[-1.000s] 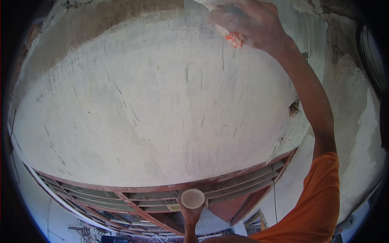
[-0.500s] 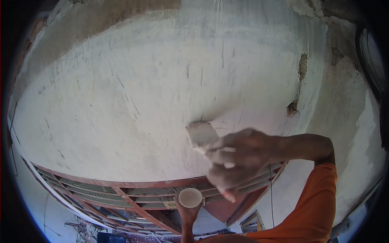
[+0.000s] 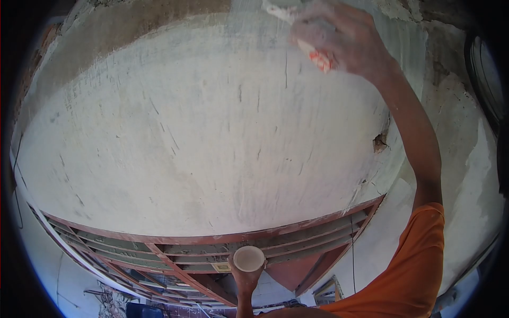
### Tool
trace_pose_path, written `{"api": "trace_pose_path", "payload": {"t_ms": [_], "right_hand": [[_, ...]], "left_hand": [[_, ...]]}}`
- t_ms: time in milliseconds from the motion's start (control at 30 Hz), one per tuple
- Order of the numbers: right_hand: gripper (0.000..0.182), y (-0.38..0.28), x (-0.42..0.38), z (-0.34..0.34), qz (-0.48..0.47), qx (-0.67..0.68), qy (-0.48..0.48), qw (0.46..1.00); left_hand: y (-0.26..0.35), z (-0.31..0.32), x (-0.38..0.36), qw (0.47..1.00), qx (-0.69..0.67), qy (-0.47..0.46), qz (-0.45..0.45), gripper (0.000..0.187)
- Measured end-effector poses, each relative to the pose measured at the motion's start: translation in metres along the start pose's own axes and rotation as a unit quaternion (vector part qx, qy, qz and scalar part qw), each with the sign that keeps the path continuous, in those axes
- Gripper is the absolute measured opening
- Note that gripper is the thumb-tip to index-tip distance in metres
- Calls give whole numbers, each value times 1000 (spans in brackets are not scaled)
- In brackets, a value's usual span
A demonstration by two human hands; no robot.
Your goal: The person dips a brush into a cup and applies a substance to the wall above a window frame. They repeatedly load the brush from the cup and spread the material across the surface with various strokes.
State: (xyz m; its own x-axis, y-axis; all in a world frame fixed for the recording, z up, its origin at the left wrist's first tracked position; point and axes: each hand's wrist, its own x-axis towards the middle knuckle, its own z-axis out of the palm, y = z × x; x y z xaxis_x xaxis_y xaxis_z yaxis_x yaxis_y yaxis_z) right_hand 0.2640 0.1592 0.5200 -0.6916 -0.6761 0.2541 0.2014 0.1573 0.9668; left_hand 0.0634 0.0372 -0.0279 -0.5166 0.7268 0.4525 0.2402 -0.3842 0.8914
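Observation:
My right hand point(image 3: 342, 40) is raised at the upper right against the plastered wall point(image 3: 212, 127). Its fingers are wrapped round a putty knife point(image 3: 320, 57) with a red-and-white handle; the pale blade points up and left along the wall. Low in the middle, my left hand point(image 3: 247, 278) grips a round bowl point(image 3: 249, 258) from below. The bowl's pale inside faces up, and what it holds is hard to make out.
Reddish-brown window slats point(image 3: 185, 257) run under the wall. A broken hole point(image 3: 380, 142) shows at the wall's right side. A dark cable point(image 3: 353, 254) hangs at the lower right, and rubble point(image 3: 111, 303) lies at the lower left.
My right hand has moved up the wall with the putty knife, from the lower middle to the top. My left hand and the bowl have stayed in place.

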Motion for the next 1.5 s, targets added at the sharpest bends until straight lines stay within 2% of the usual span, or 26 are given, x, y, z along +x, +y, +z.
{"api": "trace_pose_path", "payload": {"t_ms": [67,133,167,200,267,333,400,467,500,567,633,700,767,833,900,967,1067,1133,1200,1300,1333,1400,1433,1500], "right_hand": [[20,-35,-11,15,-7,9,71,997],[20,-90,-21,25,0,41,102,994],[21,-121,-25,18,26,97,70,992],[23,-150,-27,18,16,99,72,992],[22,-194,-31,6,-24,134,17,990],[22,-215,-26,-12,8,220,8,975],[21,-228,-16,-24,22,239,19,971],[23,-238,-9,-29,146,390,47,908],[23,-239,-9,-24,146,393,47,907],[25,-238,-7,-7,236,555,-25,797],[26,-226,4,14,235,550,-13,801],[21,-209,11,29,286,555,-49,780],[20,-183,22,37,345,520,-85,777],[21,-152,33,41,333,487,-50,806],[24,-117,48,41,278,378,1,883],[24,-85,59,54,261,305,89,912],[26,-30,77,45,247,312,88,913],[23,-19,97,13,246,321,64,912],[21,10,102,29,173,125,181,960],[21,10,90,26,114,95,142,979],[21,-9,94,16,129,10,48,990],[21,-27,86,25,67,47,27,996],[21,-39,81,32,66,47,26,996],[20,-70,68,46,44,95,120,987]], "left_hand": [[-4,-1,-3,1000,1,4,5,86],[-7,-3,-2,1000,3,9,12,87],[-8,-5,-3,1000,0,6,9,87],[-9,-7,-6,1000,-2,4,5,87],[-1,-7,-6,1000,12,7,-3,88],[0,-10,-8,1000,28,13,-7,88],[-8,-9,-7,999,35,8,0,88],[-16,-7,-6,999,34,12,-4,88],[-17,-6,-9,999,33,11,-10,88],[-18,-5,-10,999,44,9,-9,88],[-14,-5,-11,998,58,4,-9,88],[-10,-3,-11,1000,9,7,-13,88],[-12,-4,-12,1000,23,13,-5,88],[-12,-5,-10,999,37,21,7,88],[-7,-7,-8,999,36,21,-28,88],[-3,-9,-6,998,44,33,-14,87],[-4,-13,-5,998,43,46,2,87],[-4,-15,-7,998,30,50,2,87],[-5,-17,-6,999,21,45,-7,87],[-19,-19,-8,998,9,56,-12,87],[-19,-19,-8,998,8,55,-10,87],[-18,-21,-7,997,35,63,-8,87],[-17,-20,-6,997,34,62,-9,87],[-18,-20,-6,997,8,66,-26,90]]}}
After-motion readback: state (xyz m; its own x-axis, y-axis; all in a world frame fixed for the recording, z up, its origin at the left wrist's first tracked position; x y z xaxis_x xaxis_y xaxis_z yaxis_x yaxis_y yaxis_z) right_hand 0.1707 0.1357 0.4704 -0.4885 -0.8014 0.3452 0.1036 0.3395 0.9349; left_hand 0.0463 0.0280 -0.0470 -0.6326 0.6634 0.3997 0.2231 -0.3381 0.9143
